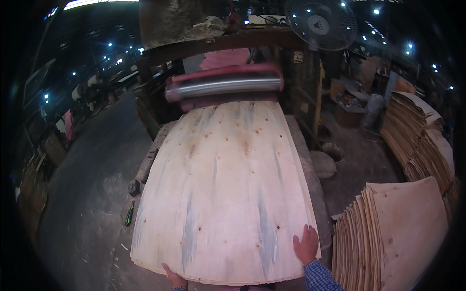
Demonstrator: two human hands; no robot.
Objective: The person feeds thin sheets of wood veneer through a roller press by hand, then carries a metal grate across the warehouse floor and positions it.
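Note:
A large pale wood veneer sheet (228, 194), with knots and grey-blue streaks, lies in front of me on a stack of similar sheets whose edges show slightly at the sides. Its far end reaches a roller machine with a shiny metal roller (225, 86) and pink-red rolls around it. At the near left edge, my left hand (175, 279) grips the veneer, thumb on top and the other fingers hidden beneath. My right hand (307, 245) rests flat on the sheet close to its near right corner, fingers stretched forward.
A green-and-black utility knife (129, 213) lies left of the sheets. To the right stand a near stack of veneer (412, 228) and a taller stack (412, 136) behind it. A fan (320, 22) sits above the machine's right side. Dark floor (92, 184) runs along the left.

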